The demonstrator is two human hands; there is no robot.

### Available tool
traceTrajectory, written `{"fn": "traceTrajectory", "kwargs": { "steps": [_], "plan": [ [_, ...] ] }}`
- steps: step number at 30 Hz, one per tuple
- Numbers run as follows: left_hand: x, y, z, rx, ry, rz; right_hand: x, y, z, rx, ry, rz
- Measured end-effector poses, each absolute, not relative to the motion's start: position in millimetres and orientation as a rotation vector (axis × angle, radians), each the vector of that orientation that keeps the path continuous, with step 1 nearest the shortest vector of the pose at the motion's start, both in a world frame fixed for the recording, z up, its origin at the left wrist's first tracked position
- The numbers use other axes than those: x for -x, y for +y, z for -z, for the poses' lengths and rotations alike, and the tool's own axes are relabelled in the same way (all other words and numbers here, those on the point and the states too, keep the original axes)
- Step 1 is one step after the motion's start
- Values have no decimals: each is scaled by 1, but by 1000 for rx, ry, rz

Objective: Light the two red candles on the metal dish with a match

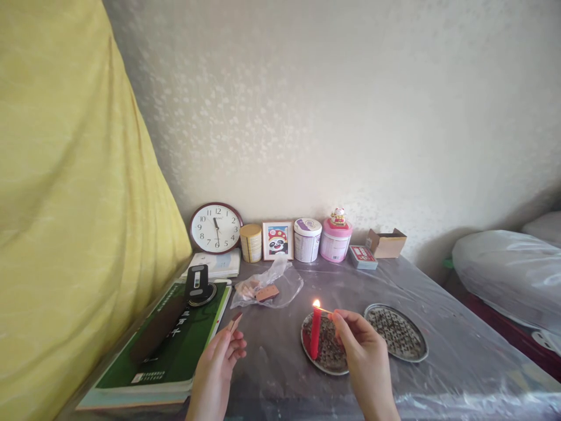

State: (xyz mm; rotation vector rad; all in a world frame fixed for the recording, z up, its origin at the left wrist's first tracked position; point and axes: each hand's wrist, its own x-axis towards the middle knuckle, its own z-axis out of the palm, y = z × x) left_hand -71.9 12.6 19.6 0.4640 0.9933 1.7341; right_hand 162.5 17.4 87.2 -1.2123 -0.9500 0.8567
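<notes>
A red candle (315, 332) stands upright on a round metal plate (325, 358) and burns at its tip. My right hand (362, 356) pinches a matchstick (325, 310) whose far end is at the candle's flame. My left hand (219, 362) is closed on a small matchbox (235, 322), held above the table to the left of the candle.
A second patterned metal plate (397, 332) lies right of the candle. A plastic bag (268, 286) with small items lies behind. Green books (175, 345) are stacked at the left. A clock (215, 228), tins, a framed picture and boxes line the wall. A yellow curtain hangs left.
</notes>
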Motion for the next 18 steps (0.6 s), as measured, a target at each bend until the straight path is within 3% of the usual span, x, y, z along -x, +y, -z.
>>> {"fn": "traceTrajectory", "kwargs": {
  "steps": [18],
  "plan": [
    [73, 13, -19, -448, 982, -1731, -163, 18, -86, 1233, -936, -859]
  ]
}}
